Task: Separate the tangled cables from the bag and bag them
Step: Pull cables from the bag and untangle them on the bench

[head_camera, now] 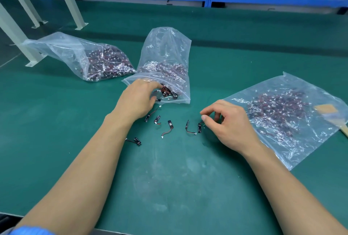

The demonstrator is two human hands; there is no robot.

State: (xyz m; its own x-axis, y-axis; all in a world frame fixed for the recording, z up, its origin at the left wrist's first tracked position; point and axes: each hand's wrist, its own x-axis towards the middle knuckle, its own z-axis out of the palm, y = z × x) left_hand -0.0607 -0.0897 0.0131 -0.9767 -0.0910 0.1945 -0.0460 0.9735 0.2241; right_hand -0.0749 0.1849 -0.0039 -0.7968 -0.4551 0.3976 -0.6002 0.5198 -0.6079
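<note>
Six small black cables with thin wires (169,127) lie loose on the green bench (169,178). They sit in a rough row, between the two hands.

The left hand (137,99) is at the open mouth of the tall clear plastic bag (165,50). This bag is full of tangled cables. The fingers are curled into the mouth. I cannot tell if they hold anything.

The right hand (227,121) has its fingers curled. The thumb tip is right at the wire end of the last cable on the right (199,128). I cannot tell if the thumb and first finger already pinch that wire or only touch it.

That cable is just beside the right hand, on its left. The long side of it points away from the person, not across the bench. The right hand is much nearer to it than the left hand is.

The flat clear plastic bag (282,150) lies on the other side of the right hand, to its right, and the wrist is next to its edge. It looks like the place for sorted cables. So the right hand would lift the cable and carry it right, over to that bag.

A third clear plastic bag (62,50) lies far off to the left.
</note>
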